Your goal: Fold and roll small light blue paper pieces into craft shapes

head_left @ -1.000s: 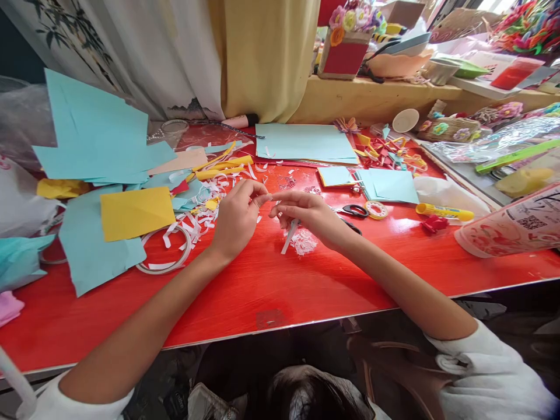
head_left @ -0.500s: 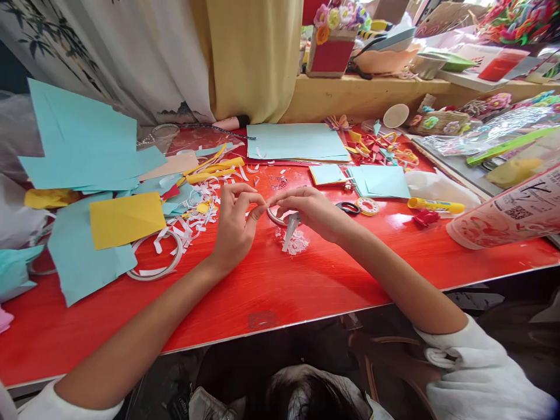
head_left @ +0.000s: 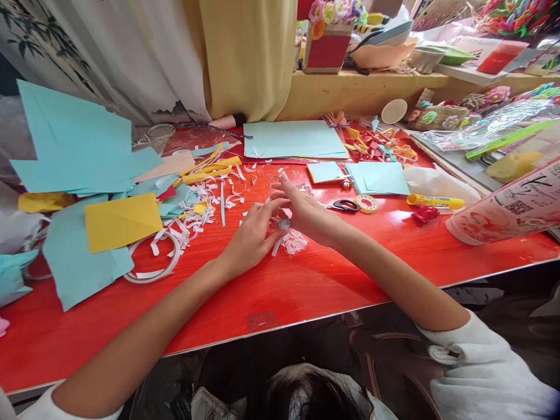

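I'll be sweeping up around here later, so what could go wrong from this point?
The loose white shreds lie close by the left hand and right hand, so a stray brush might scatter them. The scissors lie just beyond the right hand, their blades partly hidden by it; a careless move could knock them.

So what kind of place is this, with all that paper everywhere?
It looks like a craft workspace, perhaps at home. You can tell from the stacked light-blue sheets, the heap of paper scraps and the black-handled scissors on the red table.
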The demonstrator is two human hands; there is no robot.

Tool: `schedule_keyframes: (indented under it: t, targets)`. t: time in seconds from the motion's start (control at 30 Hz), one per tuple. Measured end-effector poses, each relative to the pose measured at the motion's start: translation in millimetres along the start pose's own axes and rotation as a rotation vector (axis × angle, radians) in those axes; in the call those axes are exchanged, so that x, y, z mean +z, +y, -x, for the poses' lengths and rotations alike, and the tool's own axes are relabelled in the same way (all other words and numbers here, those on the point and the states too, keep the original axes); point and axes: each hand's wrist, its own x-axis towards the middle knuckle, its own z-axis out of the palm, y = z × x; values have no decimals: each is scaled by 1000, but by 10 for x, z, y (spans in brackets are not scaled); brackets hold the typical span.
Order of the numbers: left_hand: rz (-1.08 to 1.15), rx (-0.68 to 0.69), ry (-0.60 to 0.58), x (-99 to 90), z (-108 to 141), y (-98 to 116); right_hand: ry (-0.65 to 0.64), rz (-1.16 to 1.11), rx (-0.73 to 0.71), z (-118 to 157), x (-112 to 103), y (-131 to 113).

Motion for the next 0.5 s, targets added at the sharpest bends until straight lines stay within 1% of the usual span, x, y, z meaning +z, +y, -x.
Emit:
schedule_keyframes:
  t: [0.07,0.13,0.2,0.27,0.3,0.37,0.43,0.5]
  targets:
    - [44,-15,6,-6,-4,9,14,-145,39,-17,29,11]
    - [143,-56,14,-21,-15,3,27,-245,86,-36,40,13]
    - [247,-109,44,-42,-28,-21,30,-304,125,-47,36,10]
    - [329,-164,95,-68,-45,-61,4,-320,135,-44,25,8]
    - [369,-189,128,-84,-54,-84,-8,-300,125,-39,19,10]
    - [449,-237,212,-119,-75,-128,-33,-194,85,-28,9,17]
    - [511,-274,337,-155,-97,-160,-85,-43,58,-22,3,23]
    - [559,-315,449,-178,-114,-171,-151,48,71,-20,8,21]
